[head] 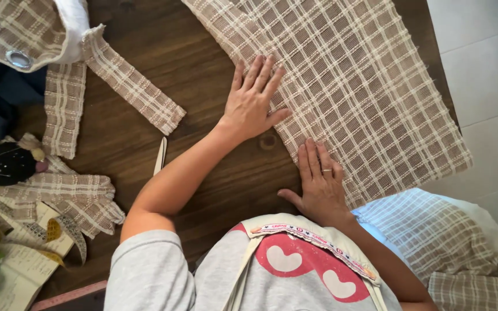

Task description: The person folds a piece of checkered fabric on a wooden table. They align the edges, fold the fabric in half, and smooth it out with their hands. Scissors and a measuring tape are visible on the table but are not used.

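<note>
A large piece of beige and white checked fabric [364, 86] lies spread over the right half of a dark wooden table [203, 63]. My left hand [253, 101] rests flat on the fabric's left edge, fingers spread. My right hand [320, 181], wearing a ring, presses flat on the fabric's lower corner, closer to my body. Neither hand holds anything. A measuring tape [312, 236] hangs around my neck over a grey shirt.
Strips of the same checked fabric [131, 83] lie at the upper left, more scraps [79, 198] at the left. A dark pincushion [4, 163] sits at the left edge above an open notebook [21, 270]. A pale pointed tool [160, 155] lies beside my left forearm. More fabric [462, 242] hangs at lower right.
</note>
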